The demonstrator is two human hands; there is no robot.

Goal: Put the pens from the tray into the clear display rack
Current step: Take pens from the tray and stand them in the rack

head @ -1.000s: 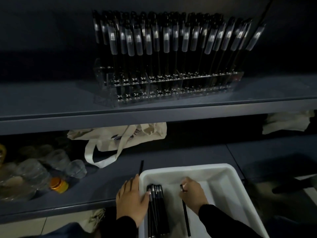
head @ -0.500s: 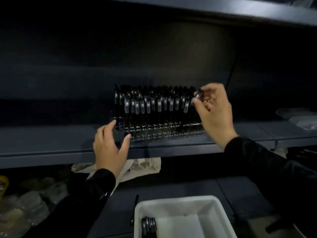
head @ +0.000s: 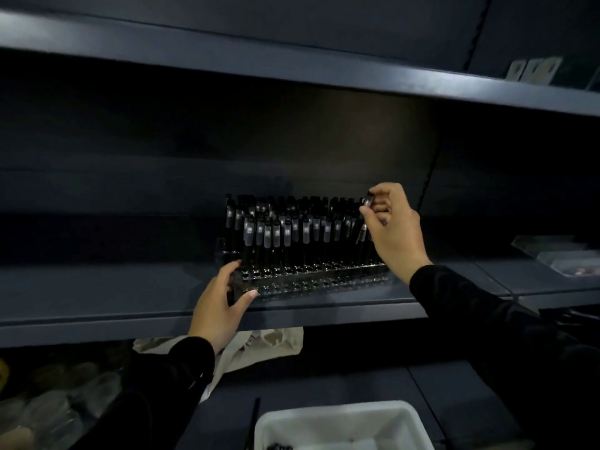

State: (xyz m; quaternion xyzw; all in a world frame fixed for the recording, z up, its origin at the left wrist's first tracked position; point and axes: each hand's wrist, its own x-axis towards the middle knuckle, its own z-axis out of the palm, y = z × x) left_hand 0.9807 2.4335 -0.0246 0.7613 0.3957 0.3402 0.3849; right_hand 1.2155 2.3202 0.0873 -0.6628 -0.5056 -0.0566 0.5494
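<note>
The clear display rack stands on the dark middle shelf, filled with several upright black pens with frosted caps. My left hand grips the rack's front left corner, thumb along its front and fingers on its top. My right hand pinches one black pen by its cap at the rack's right end, held nearly upright above the holes. The white tray sits on the lower shelf at the bottom of the view, with a few dark pen ends showing in its left part.
A cream cloth bag lies on the lower shelf behind my left sleeve. A loose black pen lies left of the tray. Crumpled clear plastic bottles fill the lower left. Another shelf edge runs overhead.
A second ago both hands were in the tray, my right hand taking one pen. They rose to the rack; my left hand now grips its corner and my right holds the pen lower at the right end.
</note>
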